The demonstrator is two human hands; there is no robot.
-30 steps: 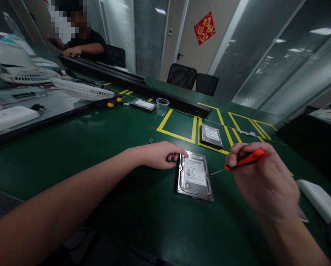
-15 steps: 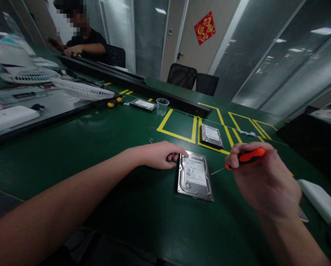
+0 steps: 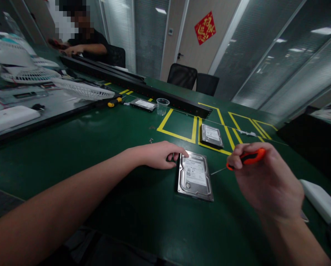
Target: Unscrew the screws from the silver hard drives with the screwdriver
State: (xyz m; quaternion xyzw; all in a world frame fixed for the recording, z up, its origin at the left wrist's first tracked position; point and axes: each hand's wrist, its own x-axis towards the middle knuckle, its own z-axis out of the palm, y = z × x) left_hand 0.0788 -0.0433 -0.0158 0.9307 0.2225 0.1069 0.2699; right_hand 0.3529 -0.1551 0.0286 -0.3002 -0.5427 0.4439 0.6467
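Note:
A silver hard drive (image 3: 195, 176) lies label up on the green table (image 3: 104, 147) in front of me. My left hand (image 3: 159, 155) rests on the table at the drive's top left corner, fingers curled with the fingertips touching its edge. My right hand (image 3: 265, 181) is closed around an orange and black screwdriver (image 3: 244, 159). The thin shaft points left, and its tip hangs just off the drive's right edge.
A second hard drive (image 3: 212, 135) lies inside yellow tape outlines farther back. A third drive (image 3: 143, 104), a clear plastic cup (image 3: 162, 106) and a yellow-handled tool (image 3: 114, 101) sit near a long black rail. White fan grilles (image 3: 82, 91) lie at left. A person sits at the far left end.
My right hand and the screwdriver shifted very slightly to the right. The left hand and the drive stayed where they were.

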